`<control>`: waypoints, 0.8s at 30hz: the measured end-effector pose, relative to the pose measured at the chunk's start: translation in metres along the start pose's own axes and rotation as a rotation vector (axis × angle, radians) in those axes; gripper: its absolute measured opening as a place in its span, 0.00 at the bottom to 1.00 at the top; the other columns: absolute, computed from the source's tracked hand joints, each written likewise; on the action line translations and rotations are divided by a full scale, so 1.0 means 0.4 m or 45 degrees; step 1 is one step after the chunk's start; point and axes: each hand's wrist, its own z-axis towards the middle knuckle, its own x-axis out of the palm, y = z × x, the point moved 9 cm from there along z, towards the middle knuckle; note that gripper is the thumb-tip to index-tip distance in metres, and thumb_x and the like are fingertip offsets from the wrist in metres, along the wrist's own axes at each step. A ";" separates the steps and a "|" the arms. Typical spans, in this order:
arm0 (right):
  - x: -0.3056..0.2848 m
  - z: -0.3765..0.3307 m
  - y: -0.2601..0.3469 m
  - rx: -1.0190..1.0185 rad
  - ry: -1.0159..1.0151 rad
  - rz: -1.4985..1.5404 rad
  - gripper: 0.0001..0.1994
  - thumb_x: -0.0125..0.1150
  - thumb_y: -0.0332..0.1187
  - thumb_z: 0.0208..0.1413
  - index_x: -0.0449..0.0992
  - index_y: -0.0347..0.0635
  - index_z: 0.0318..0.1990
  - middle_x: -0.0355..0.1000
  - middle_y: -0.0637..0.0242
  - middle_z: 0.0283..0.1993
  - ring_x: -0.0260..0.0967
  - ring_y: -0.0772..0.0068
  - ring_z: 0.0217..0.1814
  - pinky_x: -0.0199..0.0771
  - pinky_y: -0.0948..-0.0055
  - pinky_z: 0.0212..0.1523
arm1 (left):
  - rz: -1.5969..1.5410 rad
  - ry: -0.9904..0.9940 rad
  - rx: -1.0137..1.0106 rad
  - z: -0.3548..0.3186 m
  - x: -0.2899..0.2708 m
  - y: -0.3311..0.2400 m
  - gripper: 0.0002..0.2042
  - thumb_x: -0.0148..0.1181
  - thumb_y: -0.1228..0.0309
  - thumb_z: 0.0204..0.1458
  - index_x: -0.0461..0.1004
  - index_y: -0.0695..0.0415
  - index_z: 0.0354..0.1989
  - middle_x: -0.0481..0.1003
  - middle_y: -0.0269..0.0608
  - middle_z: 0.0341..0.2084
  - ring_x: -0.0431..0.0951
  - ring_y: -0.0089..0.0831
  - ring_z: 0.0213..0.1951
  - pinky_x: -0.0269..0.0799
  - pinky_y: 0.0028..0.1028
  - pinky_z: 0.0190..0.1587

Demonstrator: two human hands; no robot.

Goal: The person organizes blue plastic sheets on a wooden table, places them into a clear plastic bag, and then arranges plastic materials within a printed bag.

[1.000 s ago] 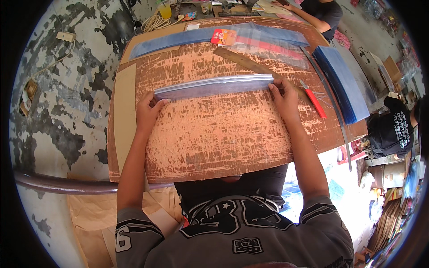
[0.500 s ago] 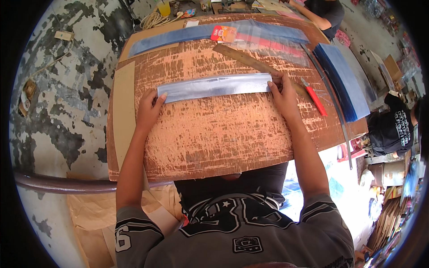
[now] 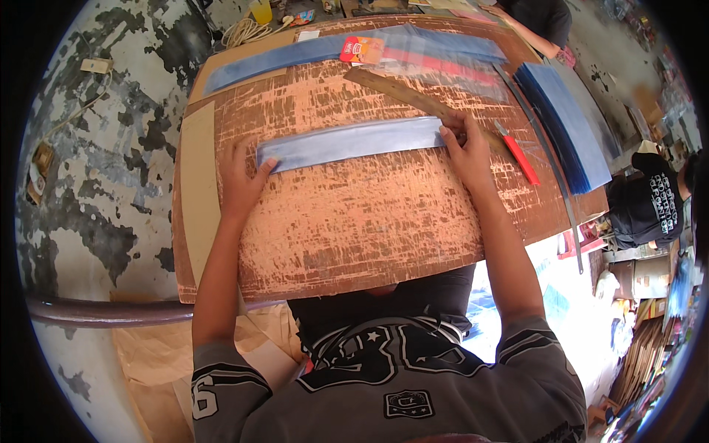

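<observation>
The clear plastic strip [image 3: 353, 142] lay flat across the middle of the counter [image 3: 354, 229], its long axis running left to right with a slight upward bow toward the right. The left hand [image 3: 240, 181] rested flat on the counter at the strip's left end; its fingers were spread, and the thumb and forefinger touched the strip's lower left corner. The grip there was not closed: the hand pressed down rather than clasping. The right hand [image 3: 467, 151] lay at the strip's right end, fingers extended and fingertips set on the end edge, likewise pinning and not enclosing it. The strip thus spanned the gap between both hands, with each hand just outside and below its ends.

A wooden ruler [image 3: 413, 100] lay diagonally just beyond the strip, its lower end passing under the right hand's fingers. A red-handled knife [image 3: 518, 153] lay just right of the right hand. A stack of blue-tinted sheets [image 3: 565, 122] sat at the counter's right side. A long blue-tinted band [image 3: 273, 60] lay along the far edge.
</observation>
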 end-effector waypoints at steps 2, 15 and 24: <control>0.006 0.001 0.016 -0.088 0.044 -0.058 0.20 0.67 0.35 0.59 0.73 0.36 0.55 0.78 0.53 0.45 0.76 0.62 0.46 0.76 0.65 0.46 | -0.025 0.128 0.143 0.006 0.015 -0.043 0.28 0.69 0.59 0.52 0.71 0.57 0.60 0.72 0.50 0.53 0.69 0.49 0.58 0.62 0.43 0.62; 0.034 -0.016 0.059 -0.272 0.192 -0.379 0.28 0.73 0.40 0.51 0.75 0.49 0.61 0.75 0.57 0.58 0.68 0.50 0.57 0.68 0.56 0.61 | -0.144 0.253 0.026 0.002 0.049 -0.026 0.28 0.70 0.60 0.52 0.73 0.57 0.60 0.73 0.48 0.57 0.70 0.49 0.60 0.56 0.44 0.67; 0.026 -0.011 0.023 -0.173 0.079 -0.381 0.24 0.69 0.40 0.57 0.74 0.50 0.61 0.76 0.54 0.53 0.70 0.50 0.58 0.70 0.56 0.59 | 0.010 0.238 -0.003 -0.004 0.048 -0.037 0.27 0.67 0.60 0.57 0.72 0.55 0.63 0.70 0.49 0.60 0.68 0.48 0.62 0.58 0.43 0.67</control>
